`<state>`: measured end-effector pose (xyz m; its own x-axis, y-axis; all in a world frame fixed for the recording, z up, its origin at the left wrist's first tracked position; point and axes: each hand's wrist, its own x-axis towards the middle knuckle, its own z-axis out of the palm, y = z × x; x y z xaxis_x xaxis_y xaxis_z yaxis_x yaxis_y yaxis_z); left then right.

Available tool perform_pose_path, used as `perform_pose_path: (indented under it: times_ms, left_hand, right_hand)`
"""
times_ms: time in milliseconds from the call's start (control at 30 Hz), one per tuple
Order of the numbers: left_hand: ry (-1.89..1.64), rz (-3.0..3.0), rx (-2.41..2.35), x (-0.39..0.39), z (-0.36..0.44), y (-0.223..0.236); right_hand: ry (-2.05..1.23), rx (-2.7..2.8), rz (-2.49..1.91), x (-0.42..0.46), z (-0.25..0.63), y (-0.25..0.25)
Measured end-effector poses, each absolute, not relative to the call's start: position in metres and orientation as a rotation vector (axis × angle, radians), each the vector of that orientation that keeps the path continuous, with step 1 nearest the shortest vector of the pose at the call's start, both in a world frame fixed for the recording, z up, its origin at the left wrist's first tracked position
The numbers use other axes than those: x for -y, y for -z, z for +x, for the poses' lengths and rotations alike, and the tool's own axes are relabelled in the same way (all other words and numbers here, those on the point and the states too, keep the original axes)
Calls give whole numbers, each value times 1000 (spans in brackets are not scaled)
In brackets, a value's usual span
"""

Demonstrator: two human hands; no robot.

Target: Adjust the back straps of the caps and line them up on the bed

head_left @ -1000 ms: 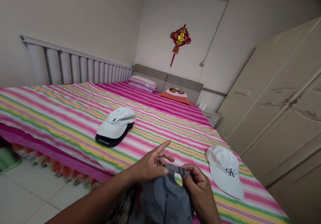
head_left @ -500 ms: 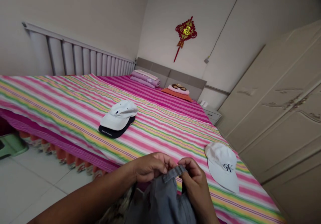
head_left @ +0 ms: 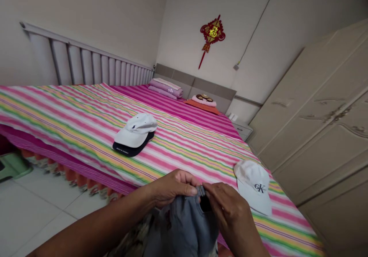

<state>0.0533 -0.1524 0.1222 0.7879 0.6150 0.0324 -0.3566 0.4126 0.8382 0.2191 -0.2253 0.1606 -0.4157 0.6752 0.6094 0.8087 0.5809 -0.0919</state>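
A grey-blue baseball cap is held low in front of me, its back opening and strap turned upward. My left hand pinches the strap's left side, thumb on top beside a small metal buckle. On the other side, my right hand grips the strap end between thumb and fingers; part of the strap is hidden by them. Beyond my right hand lies a white cap with dark "CK" lettering. Farther off to the left, another white cap rests on top of a dark navy cap.
The caps lie on a bed with a striped sheet. Folded purple bedding and a pink folded item sit near the headboard. A wardrobe stands right, a radiator left, a green stool lower left.
My left fingers, stretched out at first, have closed on the strap. My right hand has turned over the strap end, and the strap's gap has drawn narrower. The view has shifted slightly.
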Motion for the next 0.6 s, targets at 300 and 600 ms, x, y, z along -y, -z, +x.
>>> perform_pose_path:
  times_ms: [300, 600]
  left_hand:
    - [-731, 949, -500, 151, 57, -125]
    - [-659, 1172, -553, 154, 57, -111]
  right_hand:
    - [483, 2208, -1281, 221, 214, -149]
    - [352, 2220, -1404, 215, 211, -138]
